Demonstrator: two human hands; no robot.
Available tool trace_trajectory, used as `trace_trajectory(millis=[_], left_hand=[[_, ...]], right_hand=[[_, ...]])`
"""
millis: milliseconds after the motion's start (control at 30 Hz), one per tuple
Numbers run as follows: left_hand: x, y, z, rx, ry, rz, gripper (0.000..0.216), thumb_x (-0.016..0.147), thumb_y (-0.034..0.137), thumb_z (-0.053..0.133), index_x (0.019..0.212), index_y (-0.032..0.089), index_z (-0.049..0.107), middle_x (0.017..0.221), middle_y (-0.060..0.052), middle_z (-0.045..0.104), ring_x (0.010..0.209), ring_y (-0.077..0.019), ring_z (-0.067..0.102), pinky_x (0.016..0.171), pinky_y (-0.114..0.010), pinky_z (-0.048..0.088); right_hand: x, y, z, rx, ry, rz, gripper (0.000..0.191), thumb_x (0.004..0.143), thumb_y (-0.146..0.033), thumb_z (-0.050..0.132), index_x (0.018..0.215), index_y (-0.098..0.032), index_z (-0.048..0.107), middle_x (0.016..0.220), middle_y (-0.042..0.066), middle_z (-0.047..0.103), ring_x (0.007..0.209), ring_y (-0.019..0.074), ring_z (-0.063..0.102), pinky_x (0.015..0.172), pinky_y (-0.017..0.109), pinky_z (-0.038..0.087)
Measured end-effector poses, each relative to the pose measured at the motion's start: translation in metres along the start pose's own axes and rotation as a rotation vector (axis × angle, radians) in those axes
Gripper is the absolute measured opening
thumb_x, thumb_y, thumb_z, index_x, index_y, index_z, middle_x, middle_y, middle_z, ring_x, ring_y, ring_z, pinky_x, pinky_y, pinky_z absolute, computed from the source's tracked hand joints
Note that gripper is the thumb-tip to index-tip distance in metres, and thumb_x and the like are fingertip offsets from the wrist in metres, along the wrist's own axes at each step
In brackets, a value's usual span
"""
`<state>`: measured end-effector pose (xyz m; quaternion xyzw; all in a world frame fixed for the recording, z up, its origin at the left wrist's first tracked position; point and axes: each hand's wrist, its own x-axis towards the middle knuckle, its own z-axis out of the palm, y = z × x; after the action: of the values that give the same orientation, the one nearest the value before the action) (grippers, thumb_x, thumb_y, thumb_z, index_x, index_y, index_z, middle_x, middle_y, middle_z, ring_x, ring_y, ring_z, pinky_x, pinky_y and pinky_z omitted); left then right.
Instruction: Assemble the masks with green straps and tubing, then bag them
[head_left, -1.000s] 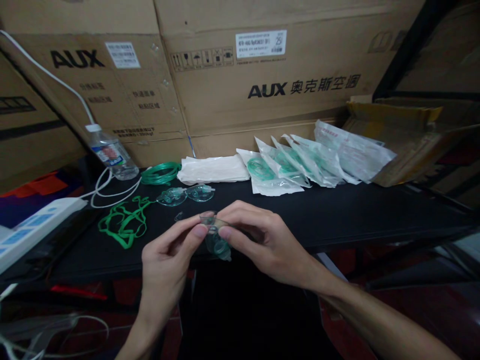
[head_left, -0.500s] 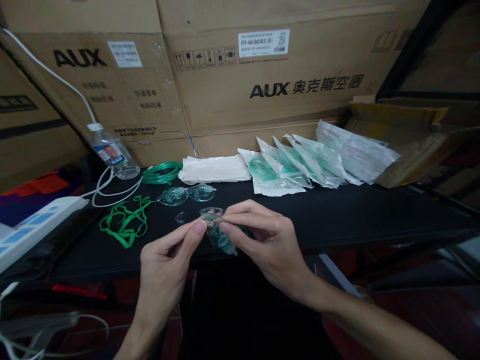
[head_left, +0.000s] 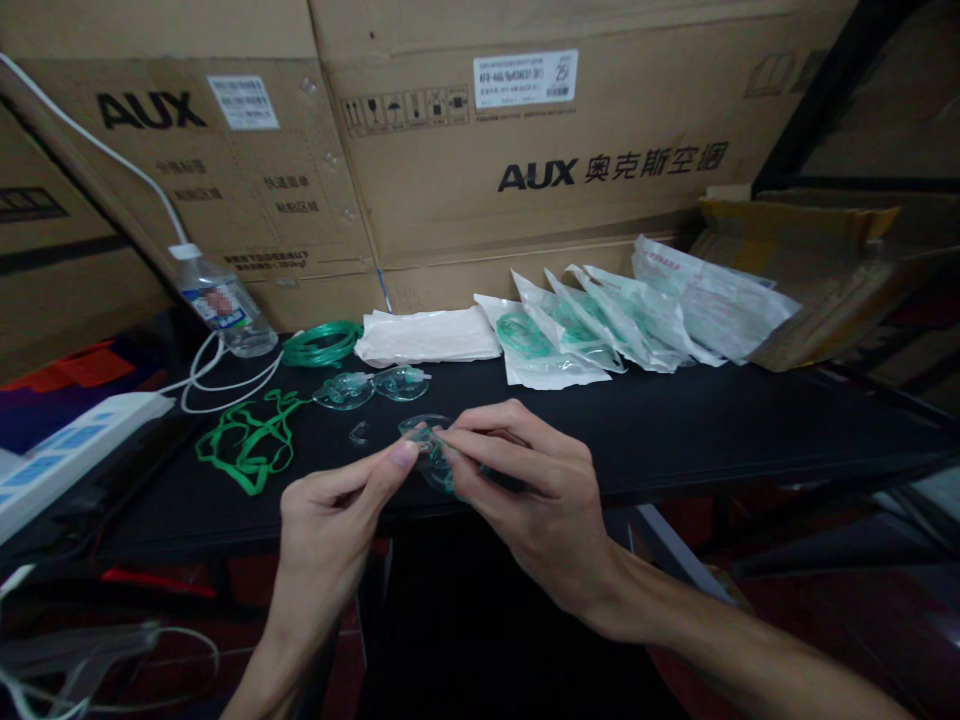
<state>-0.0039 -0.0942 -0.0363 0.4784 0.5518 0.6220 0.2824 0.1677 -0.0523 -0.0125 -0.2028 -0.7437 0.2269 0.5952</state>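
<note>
A clear, green-tinted oxygen mask (head_left: 433,462) is up between my hands above the table's front edge. My left hand (head_left: 341,520) pinches its left side between thumb and forefinger. On the other side, my right hand (head_left: 536,500) has thumb and fingers closed at the mask's upper edge and covers much of it; any small part in that pinch is hidden. Behind the hands lie more clear masks (head_left: 346,390), a small bent clear piece (head_left: 360,432) and a tangle of green elastic straps (head_left: 251,440).
Coiled green tubing (head_left: 322,345), a stack of white pouches (head_left: 427,337) and several packed pouches (head_left: 532,340) line the back. A bottle (head_left: 225,305), a white cable and a power strip (head_left: 82,455) are at left. Large cartons (head_left: 427,200) stand behind; an open box (head_left: 802,270) is at right.
The mask has turned in my hands, and its green connector, visible before, is now mostly behind my right fingers. My right hand has shifted slightly; the left stays nearly in place.
</note>
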Motion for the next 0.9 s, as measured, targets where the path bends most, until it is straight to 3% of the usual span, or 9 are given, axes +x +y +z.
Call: trace_trajectory(millis=[200, 467, 733, 900], left_hand=[[-0.001, 0.000, 0.000, 0.009, 0.001, -0.020, 0.031, 0.081, 0.044, 0.080, 0.097, 0.018, 0.082, 0.102, -0.007, 0.080, 0.092, -0.0291, 0.077, 0.093, -0.043, 0.062], [-0.001, 0.001, -0.001, 0.031, 0.014, -0.014, 0.025, 0.079, 0.040, 0.082, 0.096, 0.021, 0.082, 0.098, -0.003, 0.081, 0.091, -0.0276, 0.078, 0.091, -0.039, 0.064], [-0.004, 0.012, 0.001, 0.078, 0.036, -0.033, 0.025, 0.077, 0.041, 0.084, 0.092, 0.021, 0.082, 0.095, -0.003, 0.081, 0.090, -0.0304, 0.078, 0.089, -0.042, 0.065], [-0.005, 0.015, 0.001, 0.065, 0.046, -0.023, 0.024, 0.078, 0.041, 0.084, 0.094, 0.024, 0.082, 0.098, -0.002, 0.080, 0.090, -0.0274, 0.078, 0.088, -0.036, 0.065]], right_hand=[[0.000, 0.000, 0.001, -0.005, 0.000, 0.043, 0.019, 0.091, -0.009, 0.066, 0.095, -0.021, 0.080, 0.092, 0.006, 0.072, 0.082, 0.0158, 0.067, 0.075, 0.028, 0.057], [-0.001, 0.004, -0.001, -0.066, -0.021, -0.030, 0.015, 0.091, -0.007, 0.065, 0.094, -0.014, 0.078, 0.090, 0.008, 0.073, 0.081, 0.0161, 0.066, 0.076, 0.030, 0.055], [0.002, 0.008, -0.005, 0.007, -0.112, -0.025, 0.020, 0.093, -0.011, 0.064, 0.099, -0.022, 0.079, 0.090, 0.005, 0.072, 0.080, 0.0150, 0.065, 0.075, 0.028, 0.055], [0.001, 0.007, -0.003, 0.037, -0.076, -0.002, 0.021, 0.092, -0.009, 0.065, 0.100, -0.022, 0.080, 0.090, 0.005, 0.071, 0.081, 0.0150, 0.066, 0.074, 0.027, 0.056]])
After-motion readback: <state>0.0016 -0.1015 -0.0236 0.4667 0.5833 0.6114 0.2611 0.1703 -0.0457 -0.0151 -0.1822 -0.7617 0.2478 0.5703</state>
